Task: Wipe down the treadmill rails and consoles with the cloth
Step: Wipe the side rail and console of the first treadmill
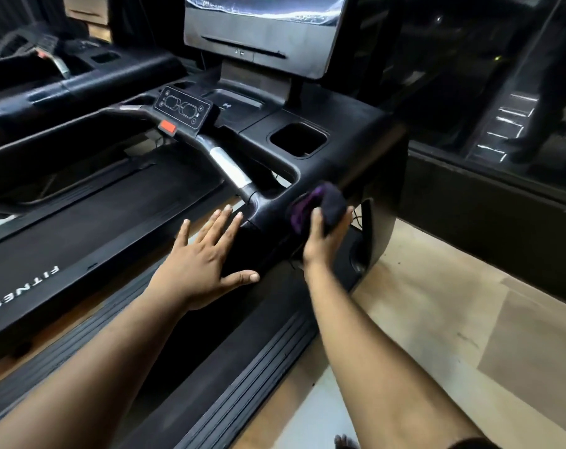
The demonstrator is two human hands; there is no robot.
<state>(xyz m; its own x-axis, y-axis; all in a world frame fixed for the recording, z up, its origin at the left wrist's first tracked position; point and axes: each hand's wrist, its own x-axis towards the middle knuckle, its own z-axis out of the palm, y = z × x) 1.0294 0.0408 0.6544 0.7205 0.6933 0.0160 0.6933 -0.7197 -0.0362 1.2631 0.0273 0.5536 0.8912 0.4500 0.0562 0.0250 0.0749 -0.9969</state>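
My right hand [327,233] gripped the dark, purple-edged cloth [320,204], bunched against the black side rail [275,209] of the treadmill just below the console tray [346,137] — fingers curled round the wad. My left hand [200,260] lay flat on the same rail nearer me, fingers spread wide, thumb out. The control panel [183,108] and silver grip [230,168] sat beyond, the screen [265,30] above them.

— Any room past that console [356,147]?
— Bare floor [437,286] at 4 o'clock. At 12, the screen [262,34] blocks; at 10, the silver-banded handlebar [230,170] crosses.
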